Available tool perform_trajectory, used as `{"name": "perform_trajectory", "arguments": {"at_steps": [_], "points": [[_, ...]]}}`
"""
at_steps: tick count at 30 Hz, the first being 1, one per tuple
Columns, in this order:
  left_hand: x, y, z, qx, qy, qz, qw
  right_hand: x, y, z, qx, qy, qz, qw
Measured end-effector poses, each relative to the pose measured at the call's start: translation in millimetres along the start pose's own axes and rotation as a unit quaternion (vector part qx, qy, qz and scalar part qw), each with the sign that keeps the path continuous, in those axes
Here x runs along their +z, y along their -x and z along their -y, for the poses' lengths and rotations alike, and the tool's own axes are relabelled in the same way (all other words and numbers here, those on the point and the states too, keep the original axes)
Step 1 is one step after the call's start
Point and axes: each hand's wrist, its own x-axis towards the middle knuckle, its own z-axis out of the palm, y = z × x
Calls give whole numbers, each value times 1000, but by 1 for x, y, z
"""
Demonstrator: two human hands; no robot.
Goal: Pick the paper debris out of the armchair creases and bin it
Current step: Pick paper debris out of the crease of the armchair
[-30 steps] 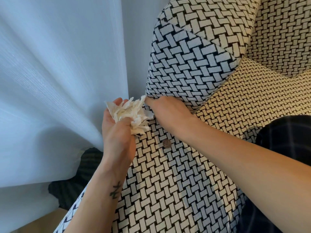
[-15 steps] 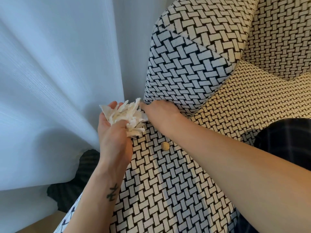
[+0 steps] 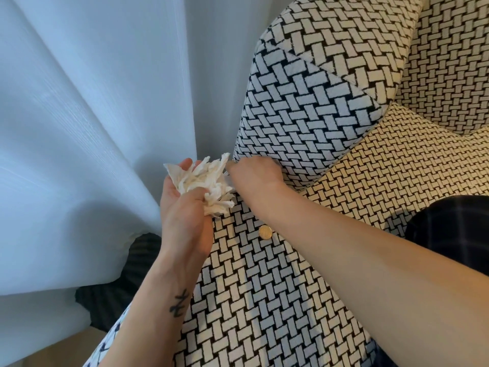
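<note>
head view: the armchair (image 3: 264, 300), covered in black-and-white basket-weave fabric, fills the right of the view, and a small gold coin (image 3: 265, 231) lies flat on its broad arm. up and left of the coin, the left hand (image 3: 185, 215) is cupped palm-up just off the arm's edge. its thumb and fingers are curled round a crumpled wad of white paper debris (image 3: 206, 186) that bulges out of its hold. just above the coin, the right hand (image 3: 254, 176) lies knuckles up at the crease where the upright cushion (image 3: 304, 123) meets the arm. its fingertips point toward the wad and are hidden, so i cannot tell whether they pinch anything. its forearm passes just right of the coin. far left of the coin hangs a pale sheer curtain (image 3: 92, 128), with a dark striped cloth (image 3: 127, 274) beneath its hem. right of the coin, dark checked fabric (image 3: 449, 229) lies over the seat.
</note>
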Motion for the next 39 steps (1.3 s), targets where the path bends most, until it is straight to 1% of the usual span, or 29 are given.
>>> {"name": "perform_trajectory", "arguments": {"at_steps": [5, 9, 15, 17, 19, 22, 24, 25, 28, 31, 32, 33, 34, 35, 37, 39], "points": [[0, -1, -1, -8, 9, 0, 1000, 3, 4, 3, 14, -9, -27, 999], [-1, -2, 0, -8, 5, 7, 1000, 6, 16, 0, 7, -23, -54, 998], [-3, -3, 1, -12, -10, 10, 1000, 20, 41, -9, 8, -40, -123, 992], [-3, -4, 2, -18, -11, 14, 1000, 27, 50, -13, 13, -72, -134, 988], [-3, -4, 1, -20, -16, 17, 1000, 36, 56, -18, 22, -127, -143, 981], [-3, -4, 1, -18, -20, 21, 999, 48, 62, -24, 50, -220, -169, 959], [-3, -4, 2, -18, -17, 19, 1000, 50, 64, -28, 64, -334, -163, 926], [-3, -4, 2, -17, -15, 20, 1000, 49, 66, -28, 70, -402, -149, 901], [-3, -4, 2, -15, -14, 23, 1000, 39, 76, -25, 85, -590, -108, 796], [-3, -4, 1, -17, -16, 24, 999, 28, 82, -22, 97, -698, -97, 703], [-3, -4, 1, -19, -18, 27, 999, 25, 83, -21, 95, -722, -98, 678], [-3, -4, 1, -23, -19, 34, 999, 21, 84, -20, 89, -738, -98, 662], [-3, -4, 2, -28, -19, 45, 998, 18, 85, -20, 80, -740, -96, 661], [-3, -3, 2, -36, -17, 60, 997, 16, 86, -18, 70, -730, -94, 674], [-3, -2, 2, -57, -4, 100, 993, 9, 87, -12, 41, -693, -85, 714], [-1, 0, 0, -73, 4, 141, 987, 6, 86, -4, 26, -663, -82, 743]]}}
